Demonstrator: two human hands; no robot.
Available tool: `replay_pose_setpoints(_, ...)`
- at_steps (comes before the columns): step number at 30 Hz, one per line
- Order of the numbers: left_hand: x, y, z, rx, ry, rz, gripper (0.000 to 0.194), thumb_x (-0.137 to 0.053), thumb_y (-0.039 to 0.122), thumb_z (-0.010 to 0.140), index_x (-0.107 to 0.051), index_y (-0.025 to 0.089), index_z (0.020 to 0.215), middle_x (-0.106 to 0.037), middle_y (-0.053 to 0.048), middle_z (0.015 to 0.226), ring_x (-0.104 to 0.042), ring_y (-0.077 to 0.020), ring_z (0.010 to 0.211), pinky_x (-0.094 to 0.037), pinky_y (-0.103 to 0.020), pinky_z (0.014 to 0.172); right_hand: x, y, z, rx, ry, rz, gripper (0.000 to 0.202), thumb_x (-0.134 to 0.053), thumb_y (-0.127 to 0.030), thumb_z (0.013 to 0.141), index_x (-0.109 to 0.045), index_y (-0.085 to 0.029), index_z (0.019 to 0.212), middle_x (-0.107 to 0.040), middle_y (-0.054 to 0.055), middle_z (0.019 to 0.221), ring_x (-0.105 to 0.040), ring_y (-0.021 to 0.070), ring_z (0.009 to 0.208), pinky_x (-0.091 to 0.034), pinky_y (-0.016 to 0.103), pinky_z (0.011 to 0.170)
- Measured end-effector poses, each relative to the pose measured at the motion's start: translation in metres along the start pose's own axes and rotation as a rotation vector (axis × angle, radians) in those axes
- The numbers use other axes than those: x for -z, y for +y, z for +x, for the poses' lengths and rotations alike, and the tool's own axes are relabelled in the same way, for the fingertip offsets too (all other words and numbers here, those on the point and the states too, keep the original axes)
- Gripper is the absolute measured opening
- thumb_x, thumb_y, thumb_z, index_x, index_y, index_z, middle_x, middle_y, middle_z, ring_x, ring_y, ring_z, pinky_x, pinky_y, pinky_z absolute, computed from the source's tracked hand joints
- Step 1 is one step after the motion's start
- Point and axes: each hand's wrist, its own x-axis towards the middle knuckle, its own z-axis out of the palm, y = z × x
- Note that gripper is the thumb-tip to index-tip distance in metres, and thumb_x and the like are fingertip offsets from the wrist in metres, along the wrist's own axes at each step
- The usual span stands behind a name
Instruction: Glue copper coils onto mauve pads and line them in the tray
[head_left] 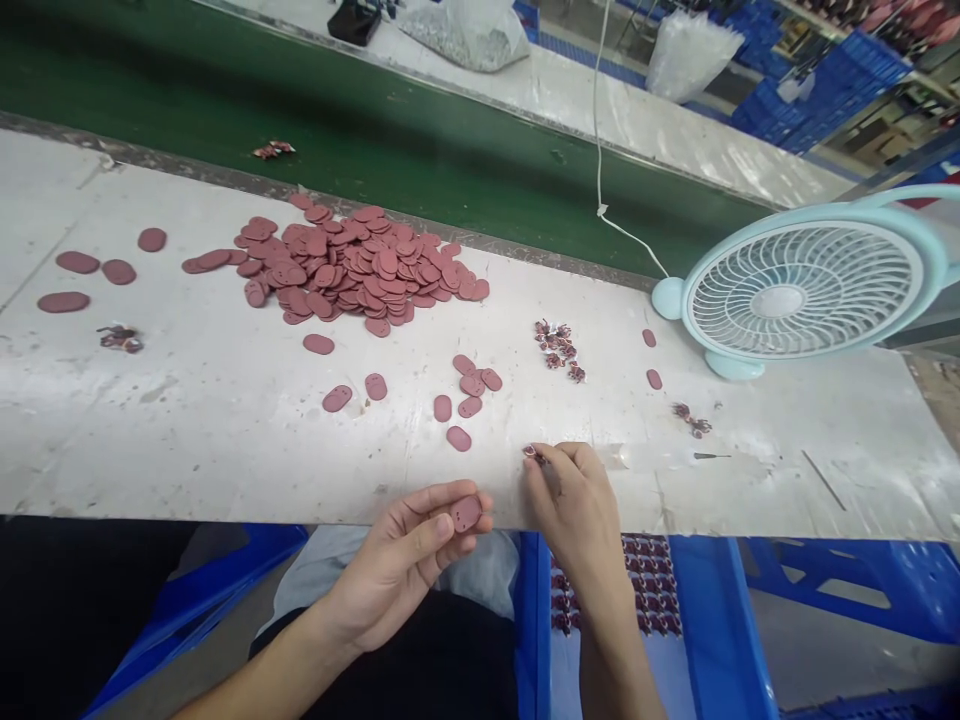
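My left hand (420,550) pinches a dark pink oval disc (466,514) between thumb and fingers, with small holes showing in its face. Just right of it, my right hand (574,500) grips a tiny dark red and white figure-like piece (532,453) at the fingertips, over the table's front edge. Beyond both hands lie several loose oval discs (471,384). A cluster of small dark red and white pieces (559,348) rests on the white table past my right hand.
A large heap of oval discs (360,265) sits at the back. The light blue fan (802,285) stands at the right. Near it lie a thin metal rod (823,480) and a pointed tool (711,456). Below the edge, a blue tray (720,620) holds rows of small dark red pieces.
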Motion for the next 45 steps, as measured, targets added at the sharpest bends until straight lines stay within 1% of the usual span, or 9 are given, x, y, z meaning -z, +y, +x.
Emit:
replay_pose_setpoints(3, -0.001, 0.000, -0.001, -0.027, 0.018, 0.025, 0.026, -0.074, 0.020, 0.086, -0.076, 0.018, 0.111, -0.077, -0.011, 0.116, -0.073, -0.0179, 0.100, -0.056, -0.021, 0.084, 0.009, -0.003, -0.004, -0.013, -0.033, 0.110, 0.017, -0.058, -0.033, 0.094, -0.070, -0.022, 0.101, -0.063, 0.006, 0.100, -0.063, 0.0221, 0.091, -0.055, 0.038, 0.077)
replay_pose_setpoints(5, -0.003, 0.001, -0.001, -0.054, 0.038, 0.064, 0.025, -0.075, 0.021, 0.085, -0.076, 0.017, 0.110, -0.077, -0.011, 0.115, -0.073, -0.0184, 0.100, -0.056, -0.022, 0.083, 0.016, -0.008, -0.014, -0.045, -0.040, 0.322, 0.012, -0.063, -0.032, 0.092, -0.069, -0.023, 0.097, -0.065, 0.006, 0.100, -0.065, 0.0199, 0.087, -0.056, 0.032, 0.069)
replay_pose_setpoints(8, -0.005, 0.001, 0.000, -0.088, 0.062, 0.133, 0.026, -0.077, 0.021, 0.083, -0.076, 0.018, 0.108, -0.078, -0.011, 0.114, -0.073, -0.0204, 0.100, -0.055, -0.024, 0.082, 0.020, -0.017, -0.034, -0.088, -0.040, 0.720, 0.011, -0.072, -0.026, 0.086, -0.070, -0.025, 0.097, -0.068, 0.004, 0.097, -0.067, 0.0196, 0.088, -0.058, 0.028, 0.067)
replay_pose_setpoints(11, -0.007, 0.000, 0.001, -0.106, 0.052, 0.174, 0.024, -0.079, 0.022, 0.081, -0.077, 0.019, 0.104, -0.079, -0.010, 0.111, -0.074, -0.0213, 0.098, -0.054, -0.026, 0.081, 0.019, -0.026, -0.049, -0.090, -0.116, 0.892, 0.018, -0.073, -0.020, 0.085, -0.072, -0.027, 0.101, -0.070, 0.002, 0.091, -0.068, 0.0161, 0.075, -0.059, 0.026, 0.063)
replay_pose_setpoints(15, -0.010, -0.003, 0.001, -0.114, 0.006, 0.189, 0.016, -0.082, 0.022, 0.078, -0.077, 0.021, 0.093, -0.080, -0.007, 0.109, -0.073, -0.0197, 0.097, -0.055, -0.029, 0.085, 0.013, -0.034, -0.057, -0.062, -0.191, 0.943, 0.022, -0.071, -0.017, 0.087, -0.074, -0.030, 0.105, -0.071, 0.001, 0.092, -0.068, 0.0147, 0.072, -0.058, 0.025, 0.062)
replay_pose_setpoints(20, -0.013, -0.005, 0.001, -0.135, 0.009, 0.212, 0.014, -0.085, 0.021, 0.073, -0.076, 0.018, 0.084, -0.080, -0.008, 0.107, -0.073, -0.0185, 0.092, -0.055, -0.030, 0.086, 0.009, -0.039, -0.058, -0.043, -0.162, 0.895, 0.024, -0.070, -0.017, 0.087, -0.074, -0.031, 0.107, -0.073, 0.003, 0.098, -0.070, 0.0183, 0.080, -0.061, 0.029, 0.065)
replay_pose_setpoints(32, -0.010, -0.009, 0.003, -0.167, 0.013, 0.272, 0.006, -0.083, 0.018, 0.075, -0.078, 0.018, 0.072, -0.080, -0.008, 0.103, -0.071, -0.0262, 0.107, -0.053, -0.035, 0.094, 0.013, -0.034, -0.053, 0.002, -0.228, 0.860, 0.021, -0.071, -0.017, 0.087, -0.073, -0.029, 0.103, -0.073, 0.001, 0.099, -0.070, 0.0172, 0.084, -0.060, 0.027, 0.068)
replay_pose_setpoints(38, -0.016, -0.016, 0.004, -0.203, 0.036, 0.250, 0.003, -0.081, 0.020, 0.077, -0.079, 0.019, 0.074, -0.081, -0.007, 0.100, -0.073, -0.0248, 0.100, -0.055, -0.036, 0.091, 0.010, -0.034, -0.055, -0.073, -0.208, 0.914, 0.016, -0.069, -0.018, 0.090, -0.072, -0.028, 0.101, -0.072, 0.002, 0.097, -0.070, 0.0164, 0.090, -0.059, 0.027, 0.077)
replay_pose_setpoints(45, -0.017, -0.021, 0.005, -0.238, 0.040, 0.262, 0.005, -0.078, 0.019, 0.080, -0.080, 0.020, 0.076, -0.081, -0.006, 0.098, -0.071, -0.0240, 0.107, -0.053, -0.036, 0.098, 0.006, -0.034, -0.054, -0.152, -0.192, 1.008, 0.009, -0.072, -0.021, 0.089, -0.073, -0.025, 0.096, -0.072, 0.002, 0.090, -0.070, 0.0150, 0.087, -0.057, 0.025, 0.078)
